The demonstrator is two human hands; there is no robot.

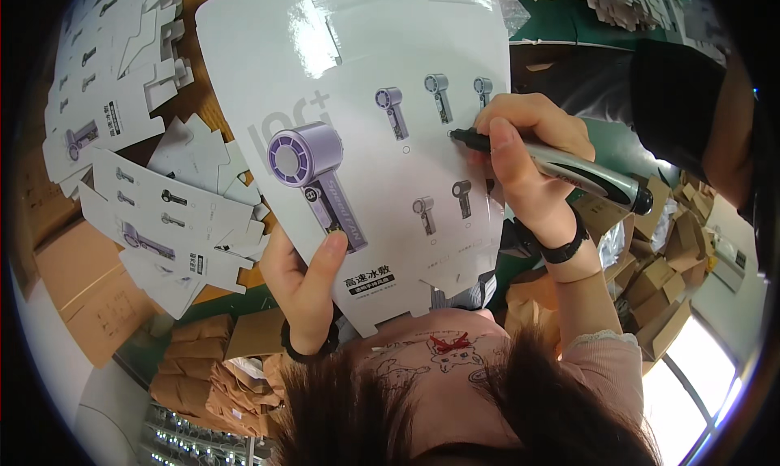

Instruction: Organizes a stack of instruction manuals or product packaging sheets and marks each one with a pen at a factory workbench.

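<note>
A large flat, unfolded white box blank [382,47] lies before me, printed with one big purple handheld fan and several smaller fans in different colours. Small circles sit under the little fans. My left hand [305,283] grips its lower left edge, thumb on the printed face and the other fingers hidden beneath. In my right hand [540,157] is a silver and black marker pen [581,169], pinched between thumb and fingers. Its dark tip is at the small circle under the upper middle fan; whether it touches the card I cannot tell.
More printed box blanks lie in a loose overlapping pile [175,214] and a stack [122,68] to the left. A brown carton [97,295] stands at the lower left. Open cardboard boxes [666,263] crowd the right. Another person's dark-sleeved arm [674,92] reaches in at the upper right.
</note>
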